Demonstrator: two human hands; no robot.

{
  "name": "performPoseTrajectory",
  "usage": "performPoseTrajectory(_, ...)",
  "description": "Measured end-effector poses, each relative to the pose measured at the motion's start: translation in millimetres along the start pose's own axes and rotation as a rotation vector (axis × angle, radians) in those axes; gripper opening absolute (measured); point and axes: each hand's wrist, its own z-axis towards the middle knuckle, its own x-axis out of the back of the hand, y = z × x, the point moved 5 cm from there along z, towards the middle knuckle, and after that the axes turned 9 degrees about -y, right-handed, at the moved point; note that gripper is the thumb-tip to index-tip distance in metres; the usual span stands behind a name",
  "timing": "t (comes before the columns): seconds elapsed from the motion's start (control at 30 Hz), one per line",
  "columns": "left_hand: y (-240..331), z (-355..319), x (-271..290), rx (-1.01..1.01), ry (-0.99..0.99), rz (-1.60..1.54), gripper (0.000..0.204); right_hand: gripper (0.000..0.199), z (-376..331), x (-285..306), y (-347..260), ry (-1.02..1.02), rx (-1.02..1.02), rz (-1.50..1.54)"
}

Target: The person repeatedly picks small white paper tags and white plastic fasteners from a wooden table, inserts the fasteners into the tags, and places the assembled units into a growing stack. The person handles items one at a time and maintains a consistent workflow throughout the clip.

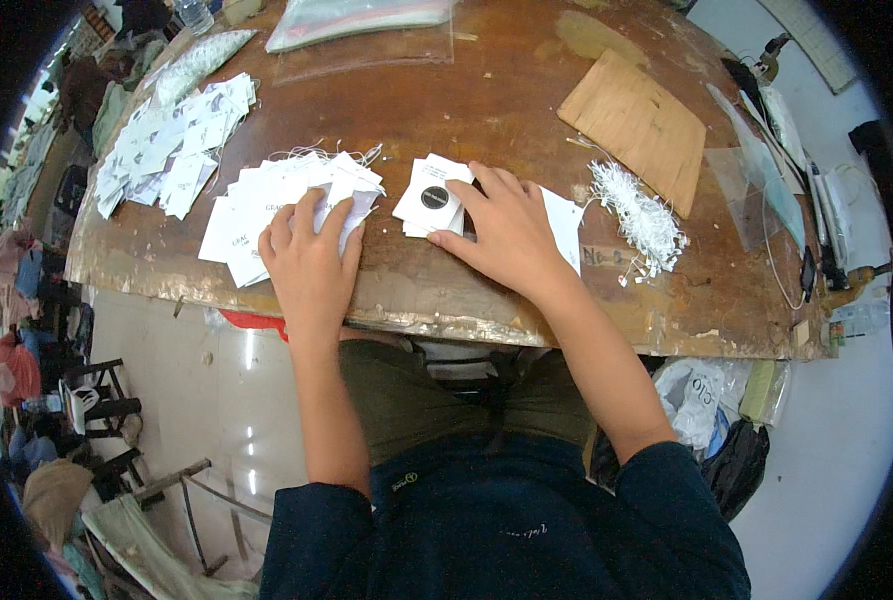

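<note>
My left hand (pixel 314 245) rests with fingers apart on a fanned pile of white paper hang tags (pixel 242 225), whose white strings (pixel 317 153) show along the far side. To the right of it lies a small stack of white tags (pixel 429 215), the top one bearing a round black mark. My right hand (pixel 507 230) grips this stack at its right side, thumb at the near edge and fingers at the far edge. Beyond that hand, partly under it, are more white cards (pixel 564 228). A tangled bunch of white tag strings (pixel 635 220) sits farther right.
A loose heap of white tags (pixel 172 145) and a filled clear bag (pixel 207 65) lie at the left. Clear plastic bags (pixel 357 25) are at the back of the wooden table (pixel 367 110). A thin wooden board (pixel 639 125) lies right. Below stand bagged items (pixel 692 400) and a metal frame (pixel 192 520).
</note>
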Motion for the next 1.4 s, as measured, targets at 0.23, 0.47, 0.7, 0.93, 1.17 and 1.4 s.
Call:
performPoseTrajectory(0.23, 17.0, -16.6, -0.3, 0.181, -0.061, -1.284, 0.031, 0.061, -21.3, 39.6, -7.3, 0.147, 0.256, 0.198)
performPoseTrajectory(0.47, 45.4, -28.9, -18.0, 0.350, -0.339, -1.841, 0.029, 0.083, -53.8, 50.3, 5.2, 0.094, 0.212, 0.074)
performPoseTrajectory(0.7, 53.6, -28.6, -30.3, 0.352, -0.351, -1.805, 0.027, 0.079, -67.8, 36.4, 69.9, -0.130, -0.096, -0.027)
performPoseTrajectory(0.93, 47.3, -30.7, -32.6, 0.373, -0.242, -1.862, 0.031, 0.074, -72.2, 37.9, 65.0, -0.046, -0.046, -0.068)
performPoseTrajectory(1.17, 47.5, -31.5, -33.3, 0.381, -0.277, -1.916, 0.032, 0.063, -73.5, 40.8, 67.8, -0.014, 0.046, 0.008)
performPoseTrajectory(1.4, 49.9, -19.8, -28.1, 0.331, -0.232, -1.848, 0.035, 0.061, -77.9, 68.7, 50.9, 0.291, 0.114, 0.165)
